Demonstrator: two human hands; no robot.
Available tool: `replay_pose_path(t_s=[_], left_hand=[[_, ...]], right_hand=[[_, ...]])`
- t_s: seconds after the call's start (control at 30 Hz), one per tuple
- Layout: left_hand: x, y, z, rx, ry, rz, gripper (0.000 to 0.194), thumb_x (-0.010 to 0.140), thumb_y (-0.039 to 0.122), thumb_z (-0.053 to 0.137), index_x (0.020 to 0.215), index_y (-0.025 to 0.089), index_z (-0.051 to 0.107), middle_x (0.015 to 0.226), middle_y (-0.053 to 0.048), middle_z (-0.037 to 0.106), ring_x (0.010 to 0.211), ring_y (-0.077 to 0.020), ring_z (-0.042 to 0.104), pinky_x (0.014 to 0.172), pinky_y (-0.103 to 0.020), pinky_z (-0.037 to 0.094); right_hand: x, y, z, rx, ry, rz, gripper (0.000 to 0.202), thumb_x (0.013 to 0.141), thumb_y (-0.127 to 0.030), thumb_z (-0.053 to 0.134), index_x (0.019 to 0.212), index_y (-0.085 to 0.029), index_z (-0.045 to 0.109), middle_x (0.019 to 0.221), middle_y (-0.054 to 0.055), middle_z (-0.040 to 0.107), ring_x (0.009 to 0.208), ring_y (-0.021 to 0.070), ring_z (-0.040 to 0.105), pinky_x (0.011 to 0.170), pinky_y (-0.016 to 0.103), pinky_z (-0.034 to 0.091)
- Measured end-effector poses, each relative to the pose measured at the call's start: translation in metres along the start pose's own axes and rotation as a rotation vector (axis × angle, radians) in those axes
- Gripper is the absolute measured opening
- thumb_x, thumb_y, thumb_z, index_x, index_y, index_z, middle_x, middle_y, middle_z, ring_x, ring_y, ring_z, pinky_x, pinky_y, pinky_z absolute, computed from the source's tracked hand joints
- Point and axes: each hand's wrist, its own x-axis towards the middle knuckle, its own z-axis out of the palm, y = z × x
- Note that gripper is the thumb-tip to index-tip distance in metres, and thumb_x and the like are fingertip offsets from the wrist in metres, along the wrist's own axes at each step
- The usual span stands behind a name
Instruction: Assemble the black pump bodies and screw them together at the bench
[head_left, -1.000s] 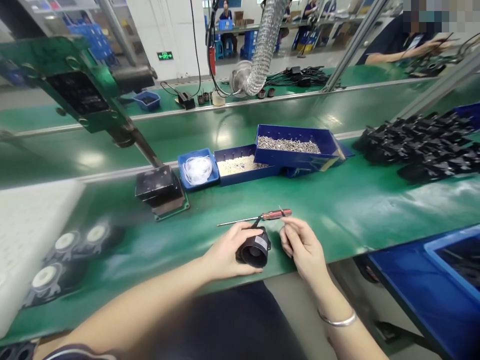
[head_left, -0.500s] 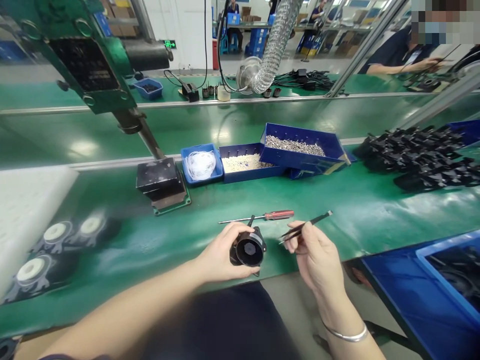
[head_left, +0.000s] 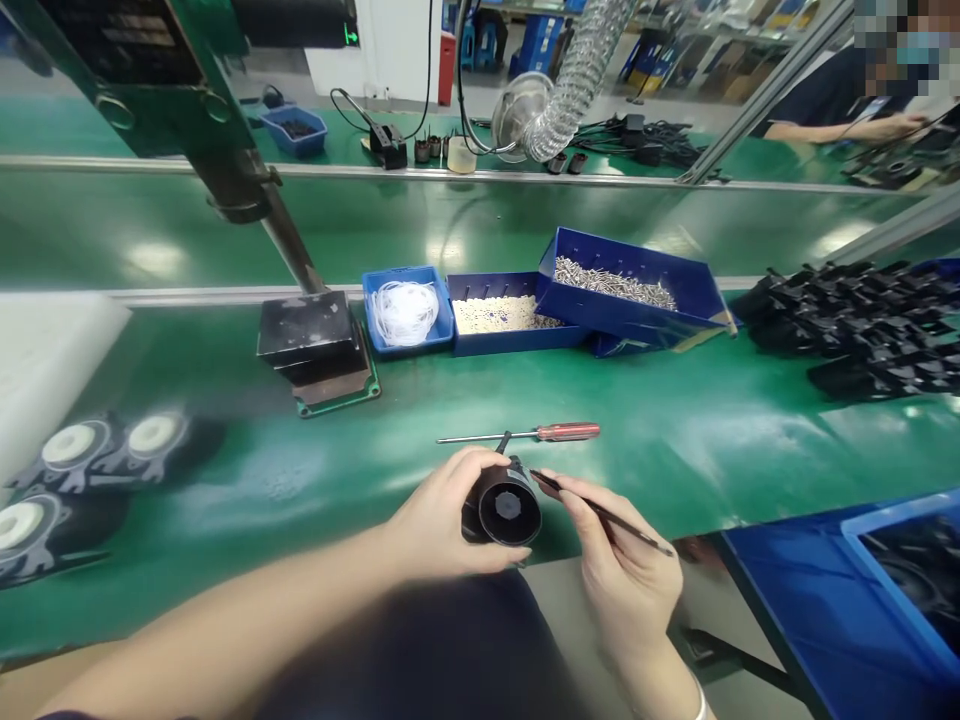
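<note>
My left hand (head_left: pixel 442 520) is closed round a black round housing (head_left: pixel 510 512), its open end facing me and a grey hub inside. Between the fingers of my right hand (head_left: pixel 626 550) is a pair of dark tweezers (head_left: pixel 607 515), the tips at the housing's upper right rim. Whether the tips touch it I cannot tell. Just beyond the housing lies a screwdriver (head_left: pixel 568 432) with a red handle, its shaft pointing left.
Behind stand a blue tray of white tubing (head_left: pixel 448 325), a bin of small cream pieces (head_left: pixel 517 345) and a tilted bin of metal screws (head_left: pixel 637 322). A green press (head_left: pixel 311 340) stands left. Black parts (head_left: pixel 862 320) are piled right. A co-worker (head_left: pixel 825 110) sits across.
My right hand has moved left and turned, bringing the tweezers' tips to the housing's rim. My left hand keeps its hold. The camera view has tilted down slightly.
</note>
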Motion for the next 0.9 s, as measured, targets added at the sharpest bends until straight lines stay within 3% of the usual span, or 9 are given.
replay_pose_path(t_s=[0.4, 0.6, 0.77, 0.9], left_hand=[[0.001, 0.004, 0.0, -0.034, -0.017, -0.004, 0.071, 0.07, 0.033, 0.079, 0.13, 0.023, 0.043, 0.126, -0.011, 0.056, 0.118, -0.0267, 0.054, 0.102, -0.042, 0.047], [0.0, 0.003, 0.001, -0.061, -0.038, -0.045, 0.071, 0.072, 0.03, 0.077, 0.132, 0.023, 0.04, 0.128, -0.012, 0.052, 0.12, -0.0277, 0.053, 0.103, -0.044, 0.047], [0.001, 0.0, 0.001, -0.061, -0.024, 0.061, 0.07, 0.073, 0.025, 0.075, 0.134, 0.023, 0.04, 0.126, -0.012, 0.053, 0.12, -0.0274, 0.052, 0.102, -0.044, 0.047], [-0.002, -0.005, 0.0, -0.053, -0.029, 0.151, 0.074, 0.071, 0.023, 0.076, 0.136, 0.022, 0.039, 0.124, -0.012, 0.051, 0.117, -0.0256, 0.053, 0.1, -0.041, 0.049]], right_hand=[[-0.006, 0.006, 0.003, -0.082, -0.112, -0.21, 0.054, 0.083, 0.004, 0.061, 0.127, -0.027, 0.064, 0.117, 0.005, 0.072, 0.103, 0.0263, 0.071, 0.086, 0.043, 0.062], [-0.004, 0.006, 0.004, -0.112, -0.122, -0.254, 0.056, 0.084, 0.004, 0.061, 0.13, -0.026, 0.062, 0.119, 0.007, 0.071, 0.105, 0.0263, 0.07, 0.086, 0.043, 0.063], [0.001, 0.004, 0.006, -0.1, -0.104, -0.294, 0.052, 0.083, 0.005, 0.062, 0.126, -0.023, 0.065, 0.117, 0.006, 0.073, 0.102, 0.0233, 0.071, 0.086, 0.037, 0.063], [0.01, -0.002, -0.002, -0.078, -0.167, -0.185, 0.043, 0.085, 0.002, 0.063, 0.118, -0.025, 0.068, 0.112, 0.002, 0.074, 0.099, 0.0176, 0.072, 0.09, 0.03, 0.06]])
